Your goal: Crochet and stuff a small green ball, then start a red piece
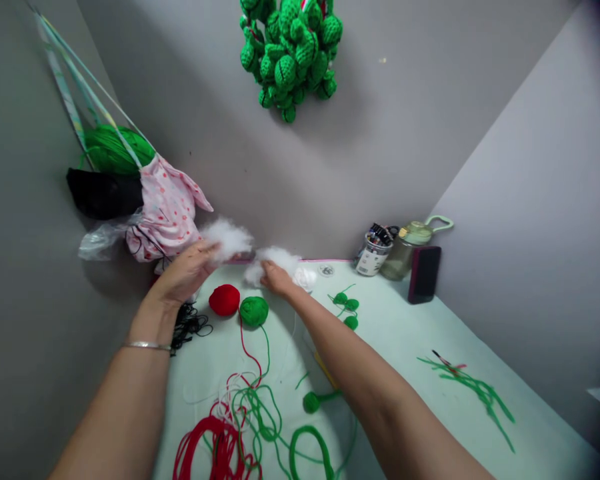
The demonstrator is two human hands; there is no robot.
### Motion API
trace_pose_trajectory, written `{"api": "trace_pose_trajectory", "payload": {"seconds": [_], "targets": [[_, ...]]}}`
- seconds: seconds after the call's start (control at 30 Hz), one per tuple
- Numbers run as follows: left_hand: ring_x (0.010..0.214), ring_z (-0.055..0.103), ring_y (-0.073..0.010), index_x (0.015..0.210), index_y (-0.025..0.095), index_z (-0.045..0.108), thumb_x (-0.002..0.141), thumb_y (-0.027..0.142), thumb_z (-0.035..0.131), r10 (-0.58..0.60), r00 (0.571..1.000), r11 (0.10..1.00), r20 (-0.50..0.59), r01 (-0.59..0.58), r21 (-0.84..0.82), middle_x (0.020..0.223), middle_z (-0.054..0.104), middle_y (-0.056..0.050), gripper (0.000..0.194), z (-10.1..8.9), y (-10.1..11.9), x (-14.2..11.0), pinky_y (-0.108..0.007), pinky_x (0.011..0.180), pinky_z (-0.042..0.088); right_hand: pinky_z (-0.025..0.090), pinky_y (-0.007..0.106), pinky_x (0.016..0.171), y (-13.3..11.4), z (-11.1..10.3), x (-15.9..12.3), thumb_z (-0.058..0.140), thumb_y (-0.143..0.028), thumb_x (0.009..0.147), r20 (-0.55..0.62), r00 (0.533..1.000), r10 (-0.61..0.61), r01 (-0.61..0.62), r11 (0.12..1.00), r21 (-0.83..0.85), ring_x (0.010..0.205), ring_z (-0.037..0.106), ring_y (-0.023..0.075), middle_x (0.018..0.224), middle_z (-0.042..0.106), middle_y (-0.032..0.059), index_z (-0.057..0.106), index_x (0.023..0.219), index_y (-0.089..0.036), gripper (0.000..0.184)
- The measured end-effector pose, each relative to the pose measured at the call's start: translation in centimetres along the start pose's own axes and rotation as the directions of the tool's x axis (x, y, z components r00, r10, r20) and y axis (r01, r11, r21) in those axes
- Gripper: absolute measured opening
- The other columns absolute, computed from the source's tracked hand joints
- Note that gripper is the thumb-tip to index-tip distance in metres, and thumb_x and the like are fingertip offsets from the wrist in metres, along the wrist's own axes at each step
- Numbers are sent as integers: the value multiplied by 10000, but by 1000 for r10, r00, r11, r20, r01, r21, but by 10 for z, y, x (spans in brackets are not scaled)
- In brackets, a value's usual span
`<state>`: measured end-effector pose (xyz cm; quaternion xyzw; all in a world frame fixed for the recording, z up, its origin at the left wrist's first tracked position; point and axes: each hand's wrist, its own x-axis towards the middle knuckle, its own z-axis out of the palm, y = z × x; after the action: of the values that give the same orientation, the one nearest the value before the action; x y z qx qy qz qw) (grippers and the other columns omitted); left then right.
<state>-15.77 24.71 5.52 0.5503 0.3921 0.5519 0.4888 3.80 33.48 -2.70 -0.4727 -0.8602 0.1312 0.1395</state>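
My left hand [193, 267] is closed around a tuft of white fibre stuffing [229, 239], raised above the table's back left part. A second clump of white stuffing [280, 257] lies at the back of the table, and my right hand [276, 277] pinches it with the fingers closed. Just below the hands sit a red yarn ball [225, 300] and a green yarn ball [254, 311], their strands trailing forward. Under my right forearm, partly hidden, is a small green crocheted ball [311, 402] with a yellow stick-like tool [325, 370] near it.
A bunch of green crocheted pieces [293, 60] hangs on the wall. Bags with green yarn [115, 150] hang at left. A pen cup [373, 257], a bottle [403, 253] and a phone [425, 275] stand at back right. Red cord [205, 453] and green strips [480, 387] lie in front.
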Motion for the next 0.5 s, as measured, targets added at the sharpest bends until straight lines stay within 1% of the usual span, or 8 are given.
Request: {"api": "trace_pose_trajectory", "payload": {"seconds": [0.1, 0.17, 0.23, 0.27, 0.33, 0.4, 0.43, 0.5], "targets": [[1060, 696, -288, 866, 172, 754, 816, 331, 723, -49, 999, 996, -12, 48, -73, 896, 788, -67, 170, 14, 2, -24, -431, 969, 544, 589, 491, 961, -9, -26, -12, 658, -332, 1003, -51, 998, -26, 33, 989, 141, 1155, 673, 270, 1366, 635, 118, 611, 1339, -181, 371], [1035, 709, -298, 847, 180, 757, 798, 354, 733, -105, 994, 988, -5, 104, -116, 892, 792, -75, 182, 25, 0, -42, -442, 952, 559, 536, 452, 1066, -20, -48, -34, 549, -298, 1062, -97, 994, -57, 79, 968, 240, 1264, 633, 258, 1511, 547, 194, 486, 1484, -153, 450], [991, 723, -299, 831, 183, 763, 786, 355, 734, -169, 986, 973, 14, 169, -154, 876, 791, -76, 180, 40, -5, -62, -435, 935, 567, 526, 381, 1089, -37, -66, -66, 343, -314, 1125, -139, 985, -102, 144, 931, 335, 1300, 619, 192, 1585, 497, 157, 331, 1583, -183, 476], [972, 727, -297, 828, 179, 765, 778, 337, 739, -203, 979, 964, 29, 205, -168, 872, 789, -77, 168, 49, -9, -72, -428, 929, 567, 518, 361, 1101, -47, -73, -86, 288, -304, 1133, -160, 976, -148, 201, 895, 398, 1345, 592, 173, 1581, 514, 128, 312, 1590, -198, 470], [972, 719, -286, 833, 172, 755, 758, 285, 756, -264, 963, 943, 53, 269, -197, 901, 782, -74, 135, 71, -15, -92, -406, 907, 563, 491, 337, 1140, -66, -79, -127, 387, -293, 1113, -200, 953, -230, 300, 824, 482, 1406, 544, 153, 1561, 551, 77, 362, 1562, -233, 454], [969, 709, -269, 860, 182, 730, 758, 256, 763, -320, 945, 916, 64, 326, -233, 910, 763, -59, 131, 96, -20, -111, -383, 861, 566, 515, 382, 1118, -82, -75, -166, 502, -246, 1065, -346, 906, -245, 410, 711, 571, 1300, 634, 189, 1413, 672, 77, 564, 1403, -247, 343], [969, 705, -262, 875, 196, 713, 792, 281, 727, -342, 938, 901, 55, 344, -264, 915, 751, -51, 120, 108, -22, -120, -368, 828, 568, 542, 402, 1079, -86, -70, -183, 456, -201, 1066, -417, 882, -221, 439, 708, 553, 1219, 676, 193, 1285, 733, 69, 648, 1285, -252, 296], [978, 697, -249, 903, 226, 679, 880, 364, 616, -372, 927, 867, 45, 364, -340, 936, 731, -45, 153, 132, -22, -135, -353, 796, 571, 571, 408, 1029, -90, -59, -210, 386, -121, 1050, -526, 837, -149, 447, 742, 500, 1166, 697, 192, 1207, 749, 82, 671, 1228, -241, 357]]}}
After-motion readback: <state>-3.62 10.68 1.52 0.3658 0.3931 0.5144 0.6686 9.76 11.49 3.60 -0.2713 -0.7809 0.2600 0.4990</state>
